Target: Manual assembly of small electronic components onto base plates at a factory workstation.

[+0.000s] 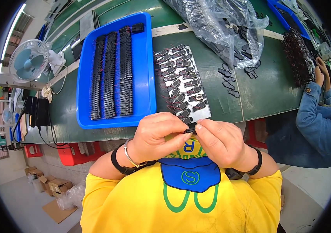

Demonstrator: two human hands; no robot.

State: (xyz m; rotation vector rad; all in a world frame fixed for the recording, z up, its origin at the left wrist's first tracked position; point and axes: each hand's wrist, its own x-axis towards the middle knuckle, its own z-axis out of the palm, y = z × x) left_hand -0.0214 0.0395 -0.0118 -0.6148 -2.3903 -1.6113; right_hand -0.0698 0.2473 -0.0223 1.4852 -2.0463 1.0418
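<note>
Between the fingertips of my left hand [161, 134] and my right hand [221, 141] is a small black plastic part [190, 131], held close to the table's front edge. Both hands pinch it, and the fingers cover most of it. Just beyond them lies a white board [202, 93] bearing rows of small black speaker-like parts [187, 70] with thin red wires. Left of the board stands a blue tray [145, 70], in which long packed rows of black parts [111, 73] with red wires are lined up.
A clear plastic bag [216, 27] spills black plastic frames [227, 79] onto the green table [231, 105]. At right, a co-worker in a blue sleeve [315, 112] sits beside a pile of wired parts [297, 58]. A fan [28, 60] stands at left; red stools [80, 153] sit below.
</note>
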